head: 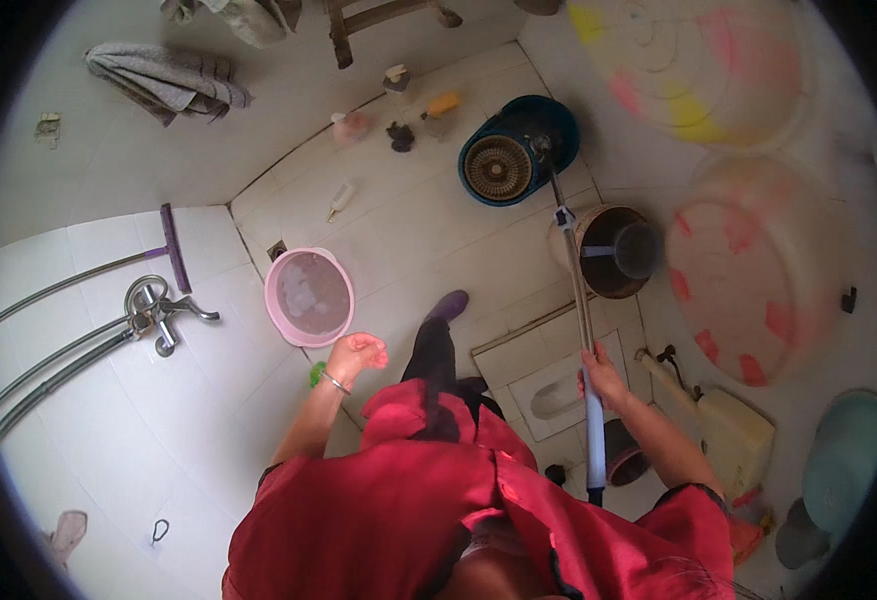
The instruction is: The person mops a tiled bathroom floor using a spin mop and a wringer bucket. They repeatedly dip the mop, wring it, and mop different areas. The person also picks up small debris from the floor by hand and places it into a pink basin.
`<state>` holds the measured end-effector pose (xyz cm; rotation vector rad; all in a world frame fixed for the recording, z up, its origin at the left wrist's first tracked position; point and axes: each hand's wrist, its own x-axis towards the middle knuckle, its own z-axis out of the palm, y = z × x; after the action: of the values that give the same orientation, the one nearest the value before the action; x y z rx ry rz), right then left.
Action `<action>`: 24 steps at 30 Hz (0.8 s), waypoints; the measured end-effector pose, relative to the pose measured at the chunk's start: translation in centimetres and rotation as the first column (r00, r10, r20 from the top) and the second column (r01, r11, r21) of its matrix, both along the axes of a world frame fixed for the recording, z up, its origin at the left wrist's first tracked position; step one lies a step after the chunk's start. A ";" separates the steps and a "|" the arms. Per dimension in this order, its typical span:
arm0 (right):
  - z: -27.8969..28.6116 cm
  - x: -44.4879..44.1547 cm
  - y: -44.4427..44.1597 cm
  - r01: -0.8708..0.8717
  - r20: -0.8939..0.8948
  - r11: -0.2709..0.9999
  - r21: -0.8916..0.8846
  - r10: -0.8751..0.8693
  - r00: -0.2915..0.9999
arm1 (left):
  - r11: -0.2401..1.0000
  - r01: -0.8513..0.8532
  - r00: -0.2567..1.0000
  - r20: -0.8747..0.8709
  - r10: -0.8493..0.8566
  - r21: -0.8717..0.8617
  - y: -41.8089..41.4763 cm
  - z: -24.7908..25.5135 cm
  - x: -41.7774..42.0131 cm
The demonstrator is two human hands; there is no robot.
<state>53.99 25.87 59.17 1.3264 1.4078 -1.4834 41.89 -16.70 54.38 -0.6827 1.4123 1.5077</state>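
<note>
My right hand [602,377] grips the pale blue handle section of a long metal mop pole [578,277]. The pole's far end reaches into a teal spin-mop bucket [483,197], beside the round wringer basket [497,169]. The mop head is hard to make out inside the bucket. My left hand [359,355] holds nothing; its fingers are curled loosely, with a bracelet at the wrist. Near it on the floor stands a pink plastic basin [273,309] with cloudy water in it.
A brown bucket [596,286] with a dipper [633,251] stands right of the pole. Bottles and a black item [401,136] lie near the far wall. A squat toilet [558,397] is at right; a tap [190,307] and squeegee [175,247] are on the left wall.
</note>
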 end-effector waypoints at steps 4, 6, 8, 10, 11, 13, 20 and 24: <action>-3.9 -0.5 5.3 -0.441 0.015 0.889 0.121 0.443 0.897 | 0.999 0.053 0.998 0.016 -0.053 0.012 2.5 -0.1 -0.6; -4.4 -4.0 6.4 -0.462 -0.002 0.877 0.130 0.466 0.885 | 0.996 0.087 0.996 -0.003 -0.087 0.027 4.0 0.0 -1.3; -6.1 -5.2 7.4 -0.448 0.013 0.881 0.152 0.451 0.892 | 0.990 0.126 0.992 -0.037 -0.123 0.064 5.5 0.2 -2.2; -5.4 -6.9 7.5 -0.489 0.132 0.845 0.215 0.471 0.872 | 0.981 0.180 0.983 -0.041 -0.177 0.069 6.9 0.5 -3.1; -5.1 -7.6 8.0 -0.509 0.192 0.826 0.242 0.474 0.860 | 0.976 0.208 0.978 -0.044 -0.205 0.071 7.7 0.7 -3.5; -6.1 -6.5 10.4 -0.540 0.260 0.794 0.279 0.479 0.838 | 0.958 0.282 0.958 -0.075 -0.277 0.059 9.0 1.8 -4.4; -7.1 -2.1 12.7 -0.682 0.436 0.182 0.708 0.647 0.626 | 0.830 0.553 0.822 -0.212 -0.529 0.075 16.6 5.3 -7.8; -3.9 0.9 9.9 -0.665 0.443 0.112 0.738 0.663 0.604 | 0.652 0.727 0.685 -0.305 -0.662 0.218 25.2 10.1 -9.4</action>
<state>54.86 35.80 55.27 0.8435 2.4781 -0.0084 32.44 8.52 64.46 0.2427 1.3035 1.1326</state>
